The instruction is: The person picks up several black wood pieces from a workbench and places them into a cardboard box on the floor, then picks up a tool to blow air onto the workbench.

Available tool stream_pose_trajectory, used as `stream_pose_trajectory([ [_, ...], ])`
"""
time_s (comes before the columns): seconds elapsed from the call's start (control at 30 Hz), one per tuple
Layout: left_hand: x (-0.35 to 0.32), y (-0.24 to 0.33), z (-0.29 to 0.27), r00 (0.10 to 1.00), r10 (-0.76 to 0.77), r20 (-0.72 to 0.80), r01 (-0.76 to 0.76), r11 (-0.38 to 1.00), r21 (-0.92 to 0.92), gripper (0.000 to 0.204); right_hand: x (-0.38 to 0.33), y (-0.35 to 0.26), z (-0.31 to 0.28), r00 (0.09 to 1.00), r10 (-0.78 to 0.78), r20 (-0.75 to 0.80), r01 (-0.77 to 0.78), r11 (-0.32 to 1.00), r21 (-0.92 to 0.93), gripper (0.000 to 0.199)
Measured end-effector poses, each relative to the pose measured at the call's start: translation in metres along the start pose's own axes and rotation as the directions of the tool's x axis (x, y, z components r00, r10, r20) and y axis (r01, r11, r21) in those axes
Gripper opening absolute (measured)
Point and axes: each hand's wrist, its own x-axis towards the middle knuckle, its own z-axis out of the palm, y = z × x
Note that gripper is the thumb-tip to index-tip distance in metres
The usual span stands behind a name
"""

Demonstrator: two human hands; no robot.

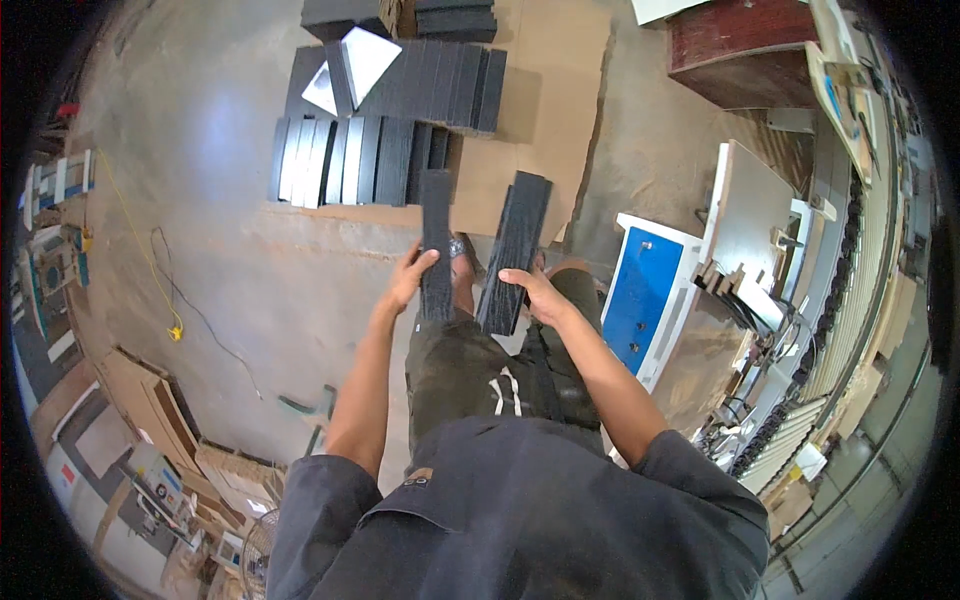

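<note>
My left hand (409, 277) is closed on the edge of a narrow black board (436, 215), held lengthwise above my lap with its thumb on the face. To its right, my right hand (537, 295) grips a pair of similar black boards (518, 235), lying one against the other and slightly tilted. A gap separates what the two hands hold. Beyond them, black boards (400, 155) stand side by side in a row on a cardboard sheet (500, 205). A taller stack of dark boards (440, 85) lies behind that row.
White triangular sheets (368, 62) rest on the stack. At right stands a white cabinet with a blue front (640, 290), beside a long machine (800, 370). A yellow cord (150, 260) crosses the concrete floor at left. Cardboard pieces (150, 400) lie lower left.
</note>
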Motion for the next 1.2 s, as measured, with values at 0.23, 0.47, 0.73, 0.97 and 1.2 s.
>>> stream_pose_trajectory([
  [0.23, 0.077, -0.111, -0.058, 0.956, -0.257, -0.140, 0.225, 0.951, -0.211, 0.091, 0.223, 0.053, -0.052, 0.997, 0.071, -0.024, -0.074, 0.891, -0.449, 0.082],
  [0.47, 0.210, -0.176, -0.053, 0.994, -0.019, -0.109, 0.010, 0.997, -0.080, 0.101, 0.355, 0.073, -0.093, 0.914, 0.395, -0.094, -0.403, 0.859, -0.317, 0.069],
  [0.73, 0.301, -0.158, -0.046, 0.998, -0.018, -0.062, 0.008, 0.989, -0.149, 0.087, 0.394, 0.062, -0.115, 0.905, 0.422, -0.055, -0.409, 0.826, -0.389, 0.113],
  [0.97, 0.226, -0.194, -0.063, 0.991, -0.020, -0.131, -0.003, 0.985, -0.173, 0.079, 0.477, 0.103, -0.084, 0.993, 0.116, -0.030, -0.118, 0.903, -0.412, 0.083],
  [1.2, 0.188, -0.211, -0.065, 0.985, -0.104, -0.139, 0.071, 0.972, -0.226, 0.087, 0.549, 0.118, -0.063, 1.000, 0.007, 0.027, -0.004, 0.993, -0.119, 0.090],
])
